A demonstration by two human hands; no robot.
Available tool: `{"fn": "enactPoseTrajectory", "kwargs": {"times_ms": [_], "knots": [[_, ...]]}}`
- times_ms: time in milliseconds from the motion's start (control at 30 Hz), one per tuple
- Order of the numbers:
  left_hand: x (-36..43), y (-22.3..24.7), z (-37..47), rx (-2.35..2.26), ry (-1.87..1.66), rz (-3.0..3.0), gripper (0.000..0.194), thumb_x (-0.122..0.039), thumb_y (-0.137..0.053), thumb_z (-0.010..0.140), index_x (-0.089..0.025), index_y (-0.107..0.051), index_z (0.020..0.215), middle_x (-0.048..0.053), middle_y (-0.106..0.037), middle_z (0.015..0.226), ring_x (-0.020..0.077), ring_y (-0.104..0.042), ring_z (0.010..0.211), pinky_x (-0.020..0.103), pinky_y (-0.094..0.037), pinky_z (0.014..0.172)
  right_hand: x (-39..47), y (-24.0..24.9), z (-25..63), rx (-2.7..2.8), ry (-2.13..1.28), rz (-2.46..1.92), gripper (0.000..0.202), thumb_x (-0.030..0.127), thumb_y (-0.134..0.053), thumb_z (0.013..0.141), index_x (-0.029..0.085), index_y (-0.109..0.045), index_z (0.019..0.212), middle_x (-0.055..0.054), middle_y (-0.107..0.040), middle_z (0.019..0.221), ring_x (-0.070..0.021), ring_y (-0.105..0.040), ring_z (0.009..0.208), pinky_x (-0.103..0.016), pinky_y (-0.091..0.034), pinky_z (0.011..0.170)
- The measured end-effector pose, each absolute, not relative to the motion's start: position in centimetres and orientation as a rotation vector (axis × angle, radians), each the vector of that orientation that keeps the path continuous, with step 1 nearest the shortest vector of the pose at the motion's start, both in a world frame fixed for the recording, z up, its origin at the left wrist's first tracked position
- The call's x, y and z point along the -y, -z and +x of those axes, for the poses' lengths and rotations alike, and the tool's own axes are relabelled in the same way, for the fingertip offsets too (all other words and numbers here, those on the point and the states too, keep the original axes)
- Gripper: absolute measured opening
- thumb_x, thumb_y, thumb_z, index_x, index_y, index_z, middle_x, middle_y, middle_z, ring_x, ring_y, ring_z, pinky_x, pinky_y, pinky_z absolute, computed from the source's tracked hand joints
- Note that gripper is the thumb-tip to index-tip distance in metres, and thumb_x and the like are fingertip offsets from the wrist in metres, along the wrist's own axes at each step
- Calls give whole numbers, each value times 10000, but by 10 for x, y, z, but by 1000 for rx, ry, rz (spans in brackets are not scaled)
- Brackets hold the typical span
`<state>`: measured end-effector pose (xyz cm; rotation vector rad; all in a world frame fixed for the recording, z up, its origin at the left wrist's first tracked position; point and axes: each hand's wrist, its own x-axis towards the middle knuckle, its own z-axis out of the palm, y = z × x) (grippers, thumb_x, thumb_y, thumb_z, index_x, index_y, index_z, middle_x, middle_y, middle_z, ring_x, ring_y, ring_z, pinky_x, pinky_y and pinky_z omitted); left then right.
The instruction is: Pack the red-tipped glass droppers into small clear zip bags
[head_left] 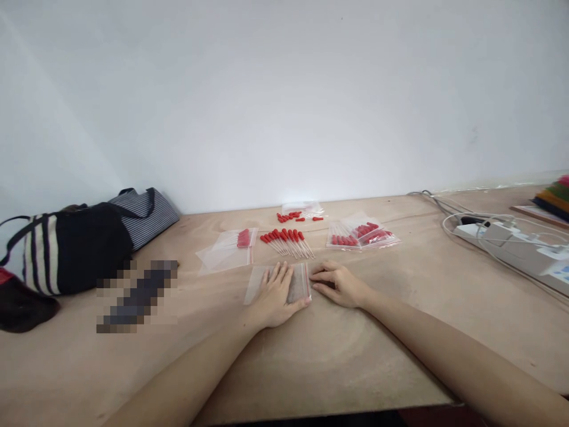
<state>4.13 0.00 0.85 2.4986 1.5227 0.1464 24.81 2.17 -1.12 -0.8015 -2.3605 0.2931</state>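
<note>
Two bare forearms (191,367) reach in over the near edge of a pale wooden table (320,370). From where I stand, the left hand (278,299) lies palm down with its fingers a little spread, flat on a clear plastic bag (299,289) whose right edge carries a red line. Just right of that edge sits the right hand (340,286), fingers half curled, with a gap between thumb and fingers and nothing visible in it; I can't tell whether the tips touch the bag.

Just beyond the bag, slender sticks with red bulbs (284,236) lie fanned side by side, bulbs on the far side. Farther still, loose red pieces (291,216) lie in front of some clear plastic (311,209) near the white wall (284,95). Left of the fan is a clear packet (229,243) with red bulbs inside; on its right, overlapping filled packets (342,238) hold more.

Over on the left rest a black bag with white stripes (84,243), a pinstriped bag (149,216) behind it, and a pixelated dark shape (137,296). On the right, white cables (480,214) loop over a power strip (511,252).
</note>
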Motion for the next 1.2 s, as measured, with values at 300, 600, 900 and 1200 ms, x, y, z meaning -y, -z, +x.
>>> {"fn": "enactPoseTrajectory", "kwargs": {"times_ms": [300,600,900,1200], "knots": [[0,-3,39,-1506,-189,2518,840,-692,-305,751,-125,-174,1356,174,-155,1409,311,-69,1296,483,-90,1013,-20,10,247,2381,-264,-736,222,229,-492,810,208,-612,995,-69,-598,913,-167,-535,852,-321,-438,751],[0,-6,41,-1546,-144,2500,843,-692,-307,744,-113,-201,1347,170,-157,1410,309,-69,1297,477,-102,1019,-19,8,244,2393,-268,-682,225,230,-480,816,202,-613,995,-70,-607,894,-169,-536,854,-319,-450,747],[2,-9,40,-1512,-177,2463,802,-640,-338,770,-104,-185,1347,170,-174,1407,315,-80,1296,486,-113,1019,-16,3,240,2544,-370,-507,326,164,-509,730,150,-572,1050,-91,-586,1059,-181,-527,989,-337,-408,870],[7,-11,40,-1515,-256,2356,661,-524,-262,858,-118,-117,1358,143,-161,1417,285,-77,1302,502,-91,1020,-10,-6,237,2717,-377,-439,509,396,-538,722,137,-491,1158,-126,-515,1147,-232,-461,1065,-394,-317,920]]}}
